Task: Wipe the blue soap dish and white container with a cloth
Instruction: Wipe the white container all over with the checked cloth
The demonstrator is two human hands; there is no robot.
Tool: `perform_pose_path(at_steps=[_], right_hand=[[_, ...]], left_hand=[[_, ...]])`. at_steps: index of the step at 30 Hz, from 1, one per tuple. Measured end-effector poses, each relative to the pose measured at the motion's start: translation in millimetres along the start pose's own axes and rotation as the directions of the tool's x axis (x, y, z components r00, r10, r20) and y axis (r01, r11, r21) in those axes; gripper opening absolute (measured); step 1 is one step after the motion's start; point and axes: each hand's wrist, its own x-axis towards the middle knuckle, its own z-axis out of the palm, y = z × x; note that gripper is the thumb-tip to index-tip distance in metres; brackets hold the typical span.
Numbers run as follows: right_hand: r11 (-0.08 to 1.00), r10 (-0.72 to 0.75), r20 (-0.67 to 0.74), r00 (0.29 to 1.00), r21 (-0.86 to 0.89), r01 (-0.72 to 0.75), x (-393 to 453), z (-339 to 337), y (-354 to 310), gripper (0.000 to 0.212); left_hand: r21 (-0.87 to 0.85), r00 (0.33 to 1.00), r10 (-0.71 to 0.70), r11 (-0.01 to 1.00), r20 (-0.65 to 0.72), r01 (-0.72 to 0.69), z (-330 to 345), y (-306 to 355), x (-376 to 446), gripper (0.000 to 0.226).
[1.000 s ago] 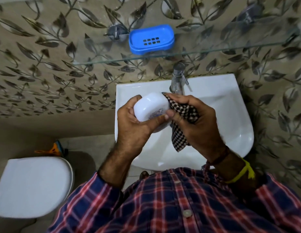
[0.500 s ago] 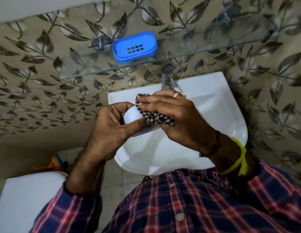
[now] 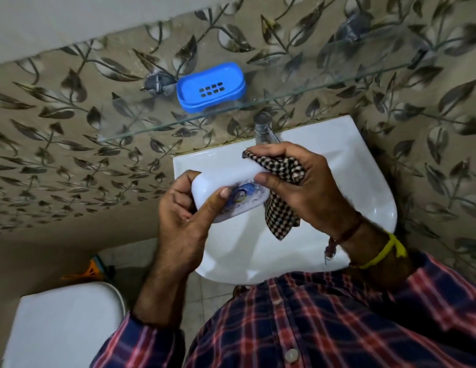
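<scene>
My left hand (image 3: 186, 221) grips the white container (image 3: 226, 191), an oval box with a blue print on its face, over the sink. My right hand (image 3: 308, 187) holds a brown checked cloth (image 3: 280, 208) against the container's right end, thumb on its face, and a corner of the cloth hangs down. The blue soap dish (image 3: 210, 87) with drain slots stands alone on the glass shelf (image 3: 298, 91) above.
A white sink (image 3: 364, 187) lies under both hands, with a metal tap (image 3: 262, 128) at its back edge. Leaf-patterned tiles cover the wall. A white toilet lid (image 3: 61, 322) sits at the lower left, an orange object (image 3: 90, 270) on the floor beside it.
My right hand has slid with the cloth from on top of the container to its right end, so the printed face shows again. The view shifted a little.
</scene>
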Motion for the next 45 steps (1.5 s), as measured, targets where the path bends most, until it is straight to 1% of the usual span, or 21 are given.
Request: perform_pose_path(at_steps=[2,4,5,7,9,10,11,13,14,16,21,24,26,29,31,33,35,38,40,42,45], right_hand=[[1.0,0.016,0.0,1.0,-0.008,-0.016,4.6,-1.4,-1.2,0.035],[0.996,-0.039,0.061,0.997,-0.076,0.044,13.2,-3.9,-6.6,0.035],[0.988,-0.085,0.129,0.988,-0.121,0.1,18.7,-5.8,-10.1,0.036],[0.938,-0.188,0.299,0.935,-0.226,0.261,29.8,-6.5,-17.5,0.035],[0.877,-0.277,0.396,0.876,-0.269,0.399,38.3,-4.8,-21.4,0.033],[0.873,-0.294,0.382,0.876,-0.266,0.408,40.5,-4.0,-21.1,0.033],[0.897,-0.28,0.321,0.905,-0.249,0.366,39.5,-3.2,-19.1,0.033],[0.969,-0.164,0.117,0.98,-0.166,0.182,28.3,-1.1,-11.5,0.034],[0.99,-0.089,0.026,0.996,-0.107,0.091,21.0,1.4,-7.2,0.034],[1.0,0.023,-0.088,0.996,-0.001,-0.023,10.7,9.0,-0.8,0.032],[0.968,0.204,-0.263,0.943,0.201,-0.153,0.0,23.1,4.3,0.03],[0.961,0.253,-0.264,0.931,0.182,-0.209,-5.4,23.1,5.7,0.028],[0.965,0.254,-0.235,0.938,0.132,-0.228,-6.2,18.4,6.0,0.025],[0.978,0.191,-0.286,0.939,-0.031,-0.208,-6.3,4.9,1.3,0.025],[0.981,0.078,-0.346,0.935,-0.139,-0.134,-0.4,-5.7,-7.0,0.023],[0.957,-0.077,-0.272,0.959,-0.289,-0.005,6.3,-6.7,-16.5,0.025],[0.896,-0.214,-0.123,0.969,-0.421,0.144,8.4,3.9,-23.7,0.032],[0.823,-0.278,0.016,0.96,-0.511,0.247,7.3,20.8,-26.5,0.049],[0.807,-0.267,0.072,0.961,-0.528,0.264,6.2,24.0,-24.5,0.051],[0.785,-0.263,0.11,0.959,-0.553,0.278,7.1,25.3,-23.4,0.051],[0.763,-0.3,0.13,0.945,-0.562,0.319,17.6,34.0,-23.7,0.045]], left_hand=[[-0.059,0.999,-0.038,0.998,-0.017,0.037,3.1,-5.6,-2.1,0.019],[-0.046,0.993,-0.121,0.992,0.014,0.122,-4.1,-5.4,0.6,0.028],[0.018,0.981,-0.185,0.983,0.049,0.185,-8.4,-2.7,5.1,0.035],[0.258,0.939,-0.309,0.929,0.148,0.265,-10.4,2.8,17.5,0.04],[0.377,0.931,-0.317,0.896,0.18,0.232,-4.5,1.5,26.7,0.031],[0.338,0.947,-0.284,0.915,0.148,0.222,0.4,1.9,28.0,0.028],[0.27,0.962,-0.252,0.938,0.101,0.217,4.3,2.0,27.3,0.03],[0.165,0.978,-0.205,0.966,0.028,0.197,8.0,-2.5,22.9,0.036],[0.145,0.981,-0.193,0.971,0.005,0.191,9.3,-5.7,20.4,0.037],[0.117,0.982,-0.185,0.975,-0.03,0.187,13.2,-12.0,19.7,0.035],[-0.051,0.973,-0.192,0.981,-0.127,0.187,23.0,-14.8,28.1,0.035],[-0.125,0.961,-0.217,0.972,-0.172,0.197,32.1,-20.3,26.4,0.032],[-0.193,0.941,-0.241,0.961,-0.238,0.197,38.3,-22.0,25.5,0.037],[-0.259,0.906,-0.303,0.938,-0.296,0.229,37.3,-20.2,31.2,0.045],[-0.27,0.891,-0.347,0.924,-0.293,0.271,32.6,-19.8,34.2,0.043],[-0.267,0.892,-0.395,0.904,-0.22,0.334,35.2,-20.9,30.5,0.046],[-0.298,0.901,-0.424,0.875,-0.096,0.381,40.7,-24.4,23.4,0.051],[-0.473,0.902,-0.429,0.784,0.056,0.402,39.0,-24.3,19.5,0.052],[-0.583,0.906,-0.418,0.722,0.062,0.373,34.1,-23.3,20.0,0.052],[-0.606,0.891,-0.454,0.707,0.006,0.364,32.7,-23.9,20.4,0.053],[-0.472,0.891,-0.455,0.783,0.008,0.404,39.5,-21.6,15.7,0.042]])
